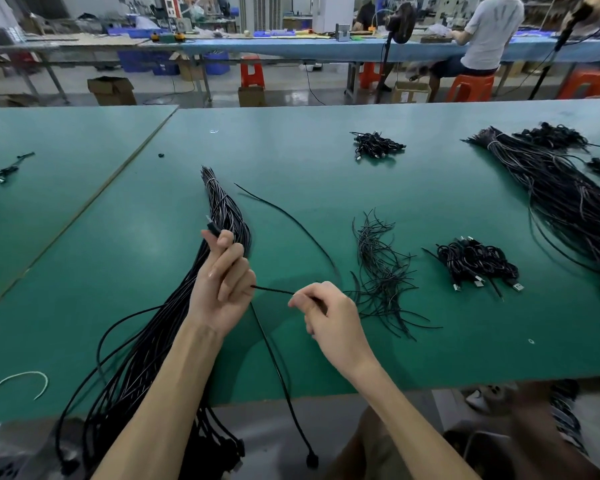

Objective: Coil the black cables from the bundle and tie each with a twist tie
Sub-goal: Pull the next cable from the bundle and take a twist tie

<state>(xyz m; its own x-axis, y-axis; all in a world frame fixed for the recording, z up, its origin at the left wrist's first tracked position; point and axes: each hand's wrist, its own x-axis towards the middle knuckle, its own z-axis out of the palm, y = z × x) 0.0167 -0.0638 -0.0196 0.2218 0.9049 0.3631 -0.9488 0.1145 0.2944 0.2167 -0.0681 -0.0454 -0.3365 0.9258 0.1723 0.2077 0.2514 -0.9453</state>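
Note:
My left hand [222, 282] is raised over the green table [118, 237] and grips one black cable [284, 216]; its plug end pokes up past my fingertips. My right hand [329, 317] pinches the same cable a short way to the right, so a taut stretch runs between the hands. From there the cable arcs away across the table. A long bundle of black cables [222, 209] lies under my left hand and hangs over the near edge. Loose black twist ties [381, 271] lie in a heap right of my right hand.
A pile of coiled, tied cables [475, 265] sits to the right, a smaller pile [376, 145] farther back. A second big bundle [561, 188] lies at far right. A white tie [21, 381] lies at near left. A person sits at the far bench.

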